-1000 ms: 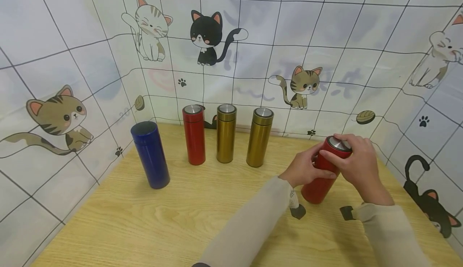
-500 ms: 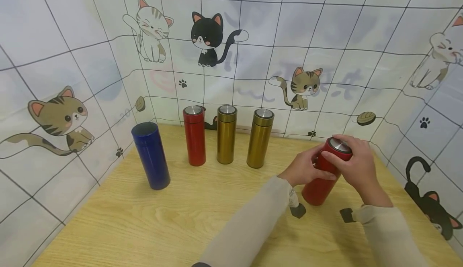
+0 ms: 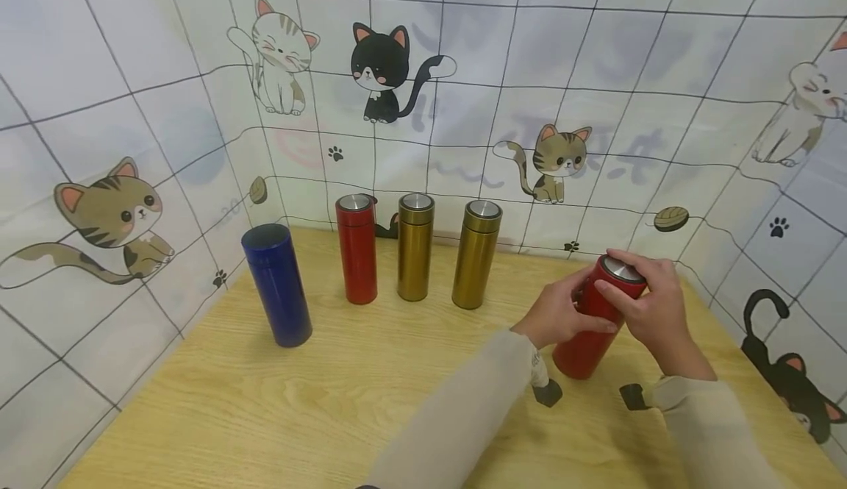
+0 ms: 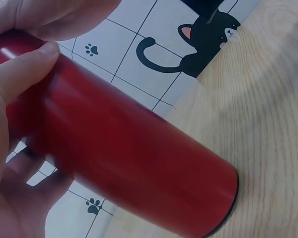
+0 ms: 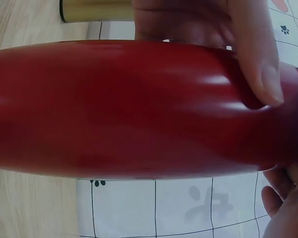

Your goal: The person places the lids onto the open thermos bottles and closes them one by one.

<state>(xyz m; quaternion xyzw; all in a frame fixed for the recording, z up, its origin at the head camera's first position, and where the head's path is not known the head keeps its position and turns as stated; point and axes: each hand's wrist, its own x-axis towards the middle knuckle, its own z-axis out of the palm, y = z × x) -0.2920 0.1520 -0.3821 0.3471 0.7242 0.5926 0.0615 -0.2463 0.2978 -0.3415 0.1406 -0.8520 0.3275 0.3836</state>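
Note:
On the right of the head view a red thermos bottle (image 3: 584, 353) with a silver-topped lid (image 3: 623, 268) leans a little to the right. My left hand (image 3: 557, 311) is wrapped round its body from the left, the thumb lying across the front. At the top, my right hand (image 3: 662, 305) grips the lid, thumb in front and fingers over the far edge. The left wrist view shows the bottle's red body (image 4: 134, 148) with its base end at the wooden table (image 4: 273, 129). Seen from the right wrist, the left thumb (image 5: 265, 82) presses on the red surface.
Toward the back stand a second red bottle (image 3: 358, 261) and two gold bottles (image 3: 414, 257), (image 3: 474, 265). A dark blue bottle (image 3: 281, 290) is on the left. Behind and beside the wooden table (image 3: 265, 408) hangs a cat-print grid backdrop (image 3: 456, 129).
The right hand's thumb and fingers have shifted slightly at the lid. The left hand keeps its grip, and the other bottles stay where they were.

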